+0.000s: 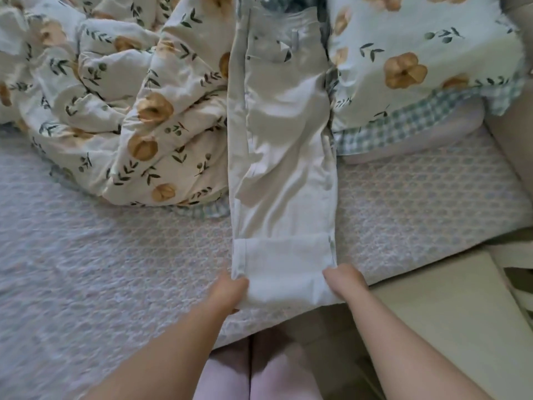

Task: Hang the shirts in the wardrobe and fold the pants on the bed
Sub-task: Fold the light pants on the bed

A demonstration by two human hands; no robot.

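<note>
Gripping the cuffed hem of a pair of pale pants (281, 157), one corner pinched in the left hand (230, 287), the other in the right hand (344, 280), both closed on the cloth. Lying lengthwise straight ahead of the hands, legs stacked into one long strip, hem nearest, waistband and pocket farthest away. Running away from the hands across the quilted bed (115, 243), the far end climbing onto a rumpled floral duvet (129, 111) on the left-hand side and passing beside a floral pillow (418, 59) on the right-hand side. Sitting level with each other, neither hand nearer the waistband. Probably calling for a lift of the hem forward along that long axis toward the waistband, halving the length.
</note>
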